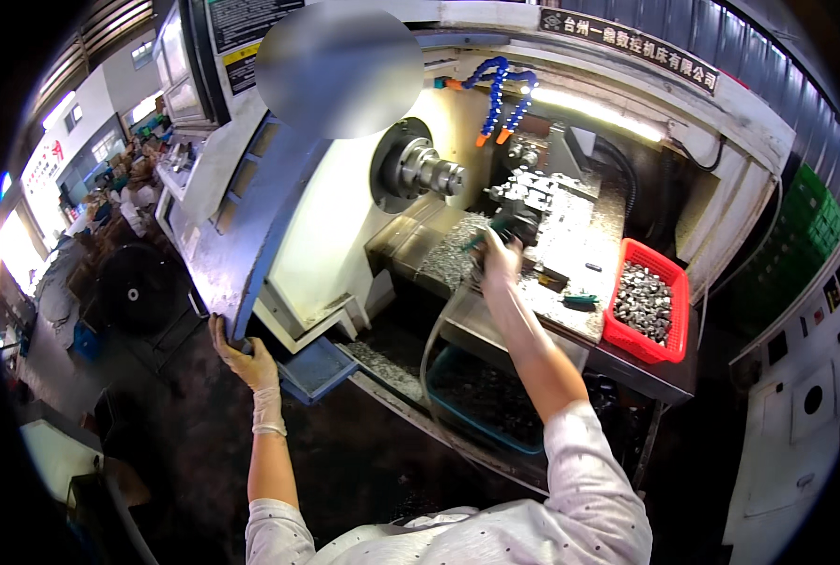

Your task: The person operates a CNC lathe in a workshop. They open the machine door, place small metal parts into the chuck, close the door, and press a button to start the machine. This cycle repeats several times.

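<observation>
My left hand (248, 363), in a pale thin glove, grips the lower edge of the blue-edged machine door (260, 221). Reaching into the lathe, my right hand (500, 259) is closed around a thin dark green thing (474, 242), whose kind I cannot make out. That hand is beside the dark tool holder (521, 224), and its fingertips are partly hidden. The round metal chuck (418, 169) sits left of and above it, apart from the hand. Bright metal chips cover the slide (575, 231) around the tool holder.
A red plastic basket (680, 325) full of small metal parts stands right of the slide. A green-handled item (580, 299) lies near the slide's front edge. Blue coolant hoses (491, 99) hang above. Below is a blue-rimmed bin (476, 422) with dark contents.
</observation>
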`<state>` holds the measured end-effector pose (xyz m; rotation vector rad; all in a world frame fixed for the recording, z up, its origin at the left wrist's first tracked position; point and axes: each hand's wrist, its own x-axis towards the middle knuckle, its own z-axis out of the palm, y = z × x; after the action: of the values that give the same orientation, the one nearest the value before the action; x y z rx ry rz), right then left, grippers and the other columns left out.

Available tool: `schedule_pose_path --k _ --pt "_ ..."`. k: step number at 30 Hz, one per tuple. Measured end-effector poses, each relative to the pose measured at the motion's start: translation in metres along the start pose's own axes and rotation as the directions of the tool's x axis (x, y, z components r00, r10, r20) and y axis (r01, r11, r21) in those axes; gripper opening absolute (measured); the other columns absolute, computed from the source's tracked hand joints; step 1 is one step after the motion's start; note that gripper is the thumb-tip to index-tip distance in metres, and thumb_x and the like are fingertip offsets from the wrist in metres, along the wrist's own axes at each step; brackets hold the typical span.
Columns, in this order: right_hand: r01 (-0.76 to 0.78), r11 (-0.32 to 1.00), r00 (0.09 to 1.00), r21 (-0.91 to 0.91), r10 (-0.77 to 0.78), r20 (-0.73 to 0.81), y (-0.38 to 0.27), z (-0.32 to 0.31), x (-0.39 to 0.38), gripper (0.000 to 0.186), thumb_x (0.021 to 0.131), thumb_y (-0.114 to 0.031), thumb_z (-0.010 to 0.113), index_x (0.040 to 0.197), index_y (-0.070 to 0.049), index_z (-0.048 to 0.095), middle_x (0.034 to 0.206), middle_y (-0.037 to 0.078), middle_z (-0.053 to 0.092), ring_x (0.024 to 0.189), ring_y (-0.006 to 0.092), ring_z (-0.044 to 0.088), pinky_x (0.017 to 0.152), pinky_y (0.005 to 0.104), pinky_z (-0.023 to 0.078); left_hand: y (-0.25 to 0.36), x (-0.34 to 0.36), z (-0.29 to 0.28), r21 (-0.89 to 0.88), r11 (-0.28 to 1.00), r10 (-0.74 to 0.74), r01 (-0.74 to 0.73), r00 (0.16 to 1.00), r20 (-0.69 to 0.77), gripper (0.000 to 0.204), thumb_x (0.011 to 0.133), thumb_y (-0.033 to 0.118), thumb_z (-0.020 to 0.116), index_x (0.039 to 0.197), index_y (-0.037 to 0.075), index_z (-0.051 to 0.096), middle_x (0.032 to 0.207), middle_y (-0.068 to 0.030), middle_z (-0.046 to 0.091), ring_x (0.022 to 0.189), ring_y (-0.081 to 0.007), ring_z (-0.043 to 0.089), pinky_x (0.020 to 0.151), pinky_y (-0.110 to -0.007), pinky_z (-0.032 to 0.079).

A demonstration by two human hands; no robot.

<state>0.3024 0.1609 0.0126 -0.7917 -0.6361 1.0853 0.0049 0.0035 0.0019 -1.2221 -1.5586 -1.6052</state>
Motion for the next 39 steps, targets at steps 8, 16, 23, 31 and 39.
schedule_pose_path --k 8,16,23,31,39 --pt "-0.221 0.93 0.711 -0.294 -0.053 -0.701 -0.013 -0.339 -0.176 0.032 0.068 -0.012 0.054 0.092 0.004 0.04 0.084 0.015 0.05 0.075 0.0236 0.05 0.063 0.0297 0.04 0.008 -0.002 -0.001 0.031 0.995 -0.089 0.09 0.995 -0.037 0.051 0.058 -0.009 0.042 0.107 -0.002 0.031 0.109 -0.0163 0.036 0.103 -0.0269 0.033 0.088 -0.033 0.024" --pt "-0.414 0.14 0.782 -0.899 -0.451 -0.43 0.027 -0.386 -0.213 0.051 0.06 -0.02 0.057 0.1 0.004 0.038 0.099 0.02 0.039 0.094 0.0336 0.035 0.08 0.0372 0.029 0.011 -0.002 -0.005 -0.064 0.972 -0.225 0.225 0.974 0.008 0.053 0.057 -0.009 0.044 0.108 0.002 0.031 0.109 -0.0135 0.035 0.099 -0.0256 0.036 0.084 -0.033 0.029" --pt "0.048 -0.498 0.982 -0.866 -0.136 0.132 0.067 -0.271 -0.152 0.04 0.058 -0.017 0.053 0.095 -0.005 0.042 0.104 0.015 0.034 0.1 0.0309 0.027 0.083 0.0408 0.021 0.007 -0.001 -0.003 -0.006 0.982 -0.19 0.19 0.981 0.028 0.053 0.059 -0.007 0.042 0.109 0.001 0.028 0.11 -0.0152 0.032 0.1 -0.0258 0.035 0.085 -0.033 0.027" --pt "0.027 -0.199 0.887 -0.98 0.457 -0.069 0.172 -0.237 -0.112 0.028 0.064 -0.023 0.05 0.088 -0.01 0.05 0.089 0.013 0.05 0.082 0.0287 0.048 0.068 0.035 0.04 0.01 -0.002 0.002 -0.064 0.978 -0.198 0.199 0.98 0.019 0.052 0.06 -0.009 0.04 0.109 0.0 0.026 0.111 -0.0151 0.03 0.101 -0.0255 0.033 0.086 -0.034 0.026" --pt "-0.02 0.396 0.927 -0.918 0.351 0.131 0.144 -0.238 -0.117 0.019 0.06 -0.019 0.056 0.071 -0.005 0.048 0.071 0.012 0.051 0.068 0.0267 0.048 0.058 0.0323 0.04 0.003 -0.002 -0.004 -0.003 0.991 -0.135 0.135 0.991 0.013 0.053 0.059 -0.008 0.039 0.109 -0.003 0.026 0.111 -0.0166 0.031 0.104 -0.0257 0.03 0.088 -0.035 0.022"
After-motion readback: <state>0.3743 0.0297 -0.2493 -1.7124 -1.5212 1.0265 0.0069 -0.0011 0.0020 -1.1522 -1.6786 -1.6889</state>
